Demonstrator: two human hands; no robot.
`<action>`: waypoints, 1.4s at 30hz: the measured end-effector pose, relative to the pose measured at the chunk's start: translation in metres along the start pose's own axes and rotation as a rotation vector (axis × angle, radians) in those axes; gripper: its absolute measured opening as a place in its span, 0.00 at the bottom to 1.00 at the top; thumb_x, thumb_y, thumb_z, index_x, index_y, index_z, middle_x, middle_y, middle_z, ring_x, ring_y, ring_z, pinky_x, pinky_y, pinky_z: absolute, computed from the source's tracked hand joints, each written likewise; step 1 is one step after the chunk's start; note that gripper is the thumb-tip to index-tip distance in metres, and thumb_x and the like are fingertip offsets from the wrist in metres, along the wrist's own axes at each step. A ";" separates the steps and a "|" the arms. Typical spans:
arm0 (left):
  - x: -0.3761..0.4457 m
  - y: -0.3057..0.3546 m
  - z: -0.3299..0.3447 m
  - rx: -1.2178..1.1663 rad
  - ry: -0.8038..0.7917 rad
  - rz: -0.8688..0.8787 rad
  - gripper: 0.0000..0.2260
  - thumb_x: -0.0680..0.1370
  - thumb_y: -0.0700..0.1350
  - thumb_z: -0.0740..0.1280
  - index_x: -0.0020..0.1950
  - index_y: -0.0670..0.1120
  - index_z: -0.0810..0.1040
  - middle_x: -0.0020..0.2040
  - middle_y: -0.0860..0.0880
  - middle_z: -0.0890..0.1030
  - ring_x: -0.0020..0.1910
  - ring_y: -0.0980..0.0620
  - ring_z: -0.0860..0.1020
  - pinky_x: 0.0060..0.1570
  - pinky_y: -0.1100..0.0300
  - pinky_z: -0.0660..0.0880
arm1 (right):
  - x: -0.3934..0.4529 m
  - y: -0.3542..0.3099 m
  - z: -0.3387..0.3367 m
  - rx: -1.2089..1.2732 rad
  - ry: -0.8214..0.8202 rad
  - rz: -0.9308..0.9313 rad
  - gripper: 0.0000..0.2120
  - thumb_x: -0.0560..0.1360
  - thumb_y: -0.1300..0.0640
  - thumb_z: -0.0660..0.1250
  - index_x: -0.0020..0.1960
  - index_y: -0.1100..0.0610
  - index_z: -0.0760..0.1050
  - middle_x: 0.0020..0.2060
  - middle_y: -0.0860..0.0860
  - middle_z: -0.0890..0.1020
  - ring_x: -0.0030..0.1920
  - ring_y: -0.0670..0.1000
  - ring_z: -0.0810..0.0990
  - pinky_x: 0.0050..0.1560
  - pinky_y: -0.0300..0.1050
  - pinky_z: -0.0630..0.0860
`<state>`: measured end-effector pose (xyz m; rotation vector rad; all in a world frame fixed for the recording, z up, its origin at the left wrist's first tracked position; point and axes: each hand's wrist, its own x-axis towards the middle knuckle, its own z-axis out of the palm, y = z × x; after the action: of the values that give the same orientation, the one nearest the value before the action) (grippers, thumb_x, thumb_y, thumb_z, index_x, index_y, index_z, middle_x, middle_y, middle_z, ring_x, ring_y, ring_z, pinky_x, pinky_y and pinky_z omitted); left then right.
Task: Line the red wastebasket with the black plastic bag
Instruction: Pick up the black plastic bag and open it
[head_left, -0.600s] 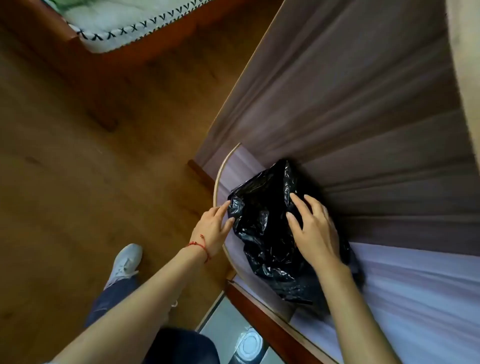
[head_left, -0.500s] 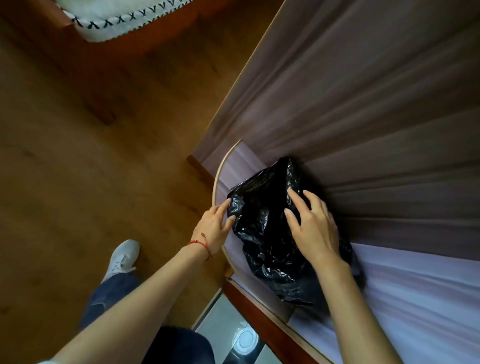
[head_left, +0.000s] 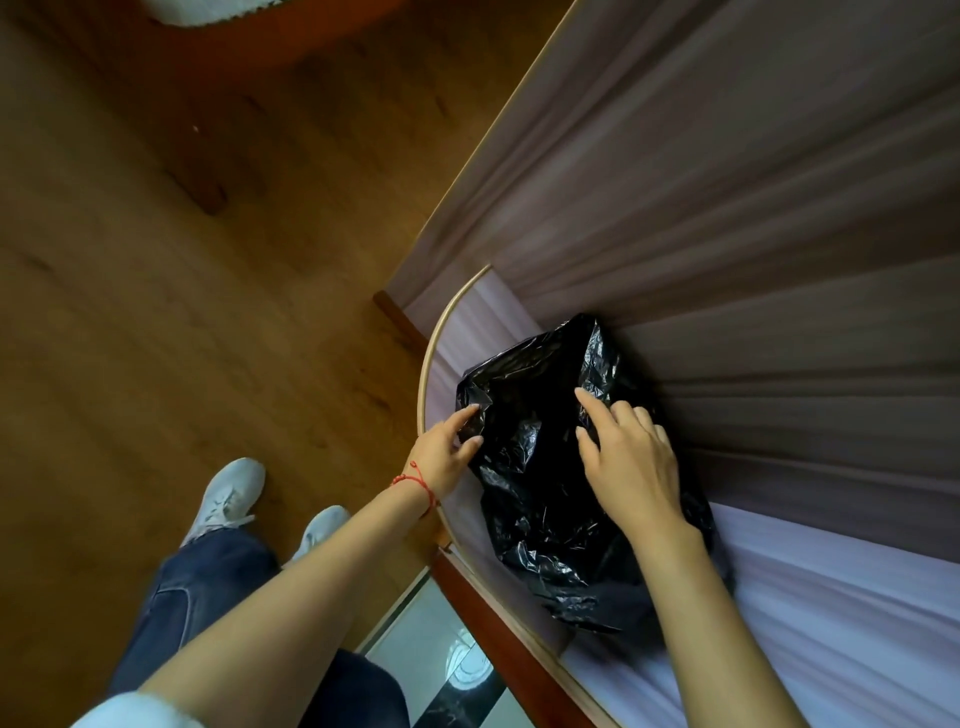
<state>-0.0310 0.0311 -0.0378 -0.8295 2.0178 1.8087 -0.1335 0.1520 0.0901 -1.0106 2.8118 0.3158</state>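
The crumpled black plastic bag (head_left: 540, 467) lies on a pale ledge (head_left: 831, 597) at the foot of a mauve curtain. My left hand (head_left: 441, 452), with a red string at its wrist, is at the bag's left edge and pinches the plastic between thumb and forefinger. My right hand (head_left: 631, 462) rests on top of the bag toward its right side, fingers spread and nearly straight, touching the plastic. No red wastebasket shows in this view.
The ledge has a curved wooden rim (head_left: 428, 358) facing the brown wooden floor (head_left: 156, 312). The curtain (head_left: 727, 208) hangs close behind the bag. My feet in white shoes (head_left: 228, 499) stand on the floor by the ledge. A glossy tiled patch (head_left: 441, 654) lies below the rim.
The view has tilted down, so both shoes now show. My left thumb and forefinger have closed on the bag's left edge. My right hand stays on top of the bag.
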 end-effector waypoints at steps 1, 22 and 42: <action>0.000 0.001 0.001 -0.018 -0.004 0.003 0.21 0.77 0.45 0.61 0.70 0.48 0.63 0.60 0.39 0.76 0.54 0.39 0.76 0.53 0.52 0.72 | -0.001 0.002 0.001 0.013 0.007 -0.008 0.21 0.66 0.62 0.73 0.59 0.58 0.76 0.36 0.58 0.80 0.38 0.61 0.78 0.38 0.52 0.76; -0.036 -0.002 -0.044 -0.235 0.216 0.072 0.26 0.72 0.28 0.58 0.61 0.54 0.73 0.49 0.48 0.79 0.33 0.51 0.74 0.30 0.66 0.73 | 0.000 0.006 -0.028 0.536 -0.026 0.034 0.23 0.74 0.70 0.58 0.63 0.49 0.74 0.40 0.50 0.74 0.33 0.47 0.69 0.37 0.38 0.64; -0.141 0.000 -0.174 -0.398 0.348 0.188 0.26 0.71 0.27 0.60 0.57 0.55 0.73 0.54 0.48 0.78 0.52 0.56 0.77 0.53 0.64 0.75 | 0.001 -0.066 -0.075 0.918 -0.143 0.116 0.22 0.70 0.72 0.59 0.55 0.54 0.80 0.34 0.51 0.83 0.22 0.49 0.72 0.26 0.41 0.72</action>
<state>0.1056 -0.1086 0.0711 -1.1695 2.0183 2.3622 -0.0966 0.0836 0.1528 -0.5661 2.4107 -0.7886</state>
